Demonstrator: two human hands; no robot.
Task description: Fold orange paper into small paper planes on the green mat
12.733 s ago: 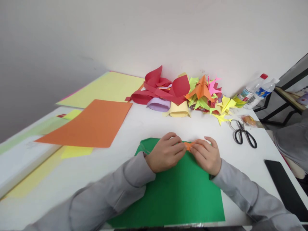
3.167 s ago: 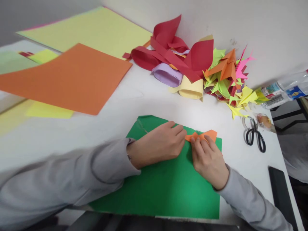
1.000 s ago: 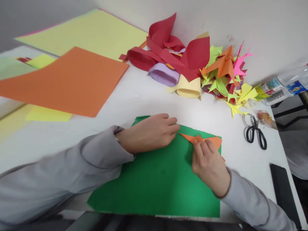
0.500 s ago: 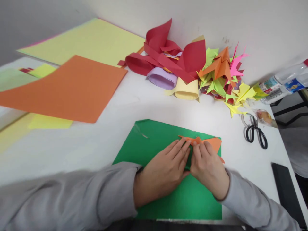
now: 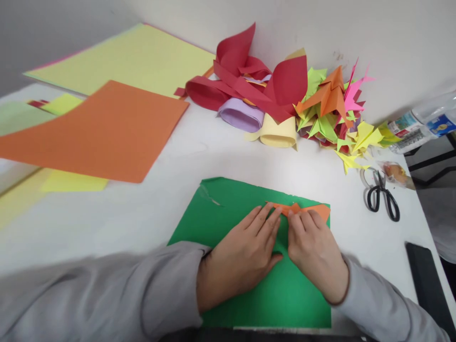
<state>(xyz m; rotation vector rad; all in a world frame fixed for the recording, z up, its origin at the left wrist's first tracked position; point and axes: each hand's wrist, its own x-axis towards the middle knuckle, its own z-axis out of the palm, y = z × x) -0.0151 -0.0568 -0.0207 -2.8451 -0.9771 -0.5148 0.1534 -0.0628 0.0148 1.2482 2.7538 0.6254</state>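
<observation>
A small folded orange paper piece [image 5: 309, 209] lies on a green sheet [image 5: 228, 209] near the table's front edge. My left hand [image 5: 242, 256] lies flat on the green sheet, fingers stretched out, its fingertips touching the left end of the orange piece. My right hand [image 5: 317, 251] rests beside it, fingers together and pressing down on the middle of the orange piece. Both arms wear grey sleeves.
A large orange sheet [image 5: 96, 133] and a yellow sheet [image 5: 135, 57] lie at the left. Red, lilac and cream paper curls [image 5: 256, 95] and a heap of folded paper figures [image 5: 331, 114] sit by the wall. Black scissors [image 5: 383, 199], plastic bottles [image 5: 420, 128] and a dark phone [image 5: 425, 275] lie at right.
My left hand has drawn back from the upper left of the green sheet and come down flat next to my right hand, fingertips on the orange piece. The right hand stays pressing it.
</observation>
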